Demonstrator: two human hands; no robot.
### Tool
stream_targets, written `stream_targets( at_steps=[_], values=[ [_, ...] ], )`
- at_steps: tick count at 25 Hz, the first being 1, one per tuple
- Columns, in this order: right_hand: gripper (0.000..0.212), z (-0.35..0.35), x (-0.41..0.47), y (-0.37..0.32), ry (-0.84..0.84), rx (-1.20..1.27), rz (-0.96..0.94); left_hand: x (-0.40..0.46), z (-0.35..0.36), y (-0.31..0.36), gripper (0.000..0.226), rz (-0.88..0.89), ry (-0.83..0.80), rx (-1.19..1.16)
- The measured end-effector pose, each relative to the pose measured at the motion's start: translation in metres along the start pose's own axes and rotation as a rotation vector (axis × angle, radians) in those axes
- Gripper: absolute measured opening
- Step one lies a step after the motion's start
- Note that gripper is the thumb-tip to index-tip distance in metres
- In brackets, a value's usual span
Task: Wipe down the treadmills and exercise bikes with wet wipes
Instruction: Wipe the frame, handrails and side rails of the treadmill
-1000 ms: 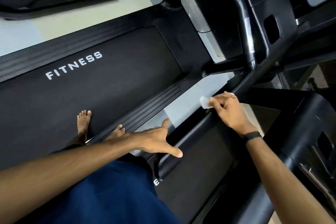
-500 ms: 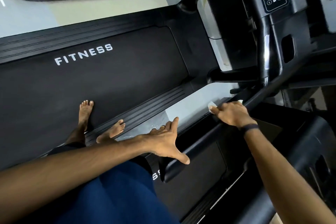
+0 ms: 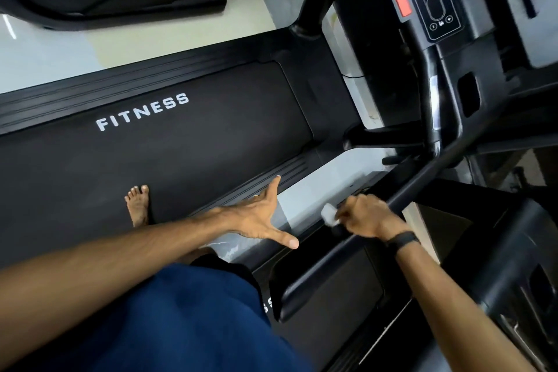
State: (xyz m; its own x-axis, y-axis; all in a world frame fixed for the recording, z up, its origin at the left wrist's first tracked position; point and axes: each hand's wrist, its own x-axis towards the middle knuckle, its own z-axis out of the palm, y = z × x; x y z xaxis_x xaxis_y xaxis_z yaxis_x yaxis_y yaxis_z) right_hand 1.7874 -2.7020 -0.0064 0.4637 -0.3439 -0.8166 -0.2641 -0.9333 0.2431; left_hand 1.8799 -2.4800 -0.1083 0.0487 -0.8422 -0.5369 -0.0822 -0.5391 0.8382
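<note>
Treadmill belt, black, at 9 o'clock; white lettering "FITNESS" readable on it, one bare foot below the word. Left hand near centre, fingers and thumb spread, grasping nothing, hovering above the side rail. Wet wipe, small, white, crumpled, at 4 o'clock of centre, clenched in right hand against the black handrail. Black band on that wrist. Console at 1 o'clock, red button.

The right hand has slid the wet wipe down the handrail toward the person.
</note>
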Motion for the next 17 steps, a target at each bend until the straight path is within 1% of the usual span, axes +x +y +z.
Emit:
stream_targets(
  at_steps=[1, 2, 3, 4, 5, 6, 7, 8, 9, 10, 11, 12, 13, 14, 15, 16, 17],
  values=[
    [0.029, 0.002, -0.014, -0.015, -0.053, 0.148, -0.126, 0.001, -0.003, 0.000, 0.152, 0.007, 0.003, 0.007],
    [0.026, 0.002, -0.027, -0.027, -0.138, 0.309, -0.212, 0.001, -0.006, 0.001, 0.151, 0.014, -0.001, 0.025],
    [0.023, 0.004, -0.035, -0.029, -0.191, 0.416, -0.260, 0.001, -0.009, 0.002, 0.151, 0.018, -0.009, 0.046],
    [0.020, 0.005, -0.034, -0.021, -0.147, 0.494, -0.237, 0.000, -0.013, 0.002, 0.150, 0.021, -0.022, 0.066],
    [0.017, 0.005, -0.026, -0.006, -0.048, 0.541, -0.135, -0.003, -0.019, 0.004, 0.150, 0.025, -0.037, 0.092],
    [0.016, 0.003, -0.018, 0.009, 0.072, 0.513, -0.049, -0.007, -0.026, 0.005, 0.149, 0.022, -0.043, 0.119],
    [0.016, 0.001, -0.011, 0.017, 0.144, 0.456, 0.029, -0.012, -0.033, 0.006, 0.149, 0.023, -0.037, 0.148],
    [0.013, -0.002, -0.006, 0.015, 0.159, 0.375, 0.074, -0.018, -0.042, 0.005, 0.148, 0.026, -0.022, 0.175],
    [0.007, -0.005, 0.001, 0.002, 0.173, 0.292, 0.043, -0.023, -0.053, 0.003, 0.147, 0.026, -0.001, 0.186],
    [0.003, -0.008, 0.007, -0.016, 0.191, 0.218, -0.045, -0.029, -0.066, -0.001, 0.147, 0.024, 0.023, 0.181],
    [0.004, -0.010, 0.015, -0.036, 0.196, 0.206, -0.177, -0.033, -0.081, -0.003, 0.147, 0.017, 0.050, 0.166],
    [0.011, -0.016, 0.021, -0.058, 0.161, 0.312, -0.248, -0.038, -0.098, -0.006, 0.147, 0.008, 0.092, 0.150],
    [0.015, -0.028, 0.031, -0.081, 0.161, 0.433, -0.250, -0.044, -0.118, -0.010, 0.147, -0.001, 0.148, 0.131],
    [0.016, -0.044, 0.041, -0.102, 0.204, 0.541, -0.273, -0.052, -0.139, -0.014, 0.148, -0.010, 0.204, 0.097],
    [0.022, -0.064, 0.052, -0.120, 0.265, 0.679, -0.298, -0.060, -0.159, -0.016, 0.151, -0.012, 0.259, 0.051],
    [0.027, -0.087, 0.060, -0.141, 0.345, 0.778, -0.330, -0.070, -0.178, -0.017, 0.153, -0.010, 0.326, 0.003],
    [0.028, -0.114, 0.066, -0.164, 0.430, 0.839, -0.366, -0.081, -0.199, -0.020, 0.152, -0.002, 0.406, -0.038]
  ],
)
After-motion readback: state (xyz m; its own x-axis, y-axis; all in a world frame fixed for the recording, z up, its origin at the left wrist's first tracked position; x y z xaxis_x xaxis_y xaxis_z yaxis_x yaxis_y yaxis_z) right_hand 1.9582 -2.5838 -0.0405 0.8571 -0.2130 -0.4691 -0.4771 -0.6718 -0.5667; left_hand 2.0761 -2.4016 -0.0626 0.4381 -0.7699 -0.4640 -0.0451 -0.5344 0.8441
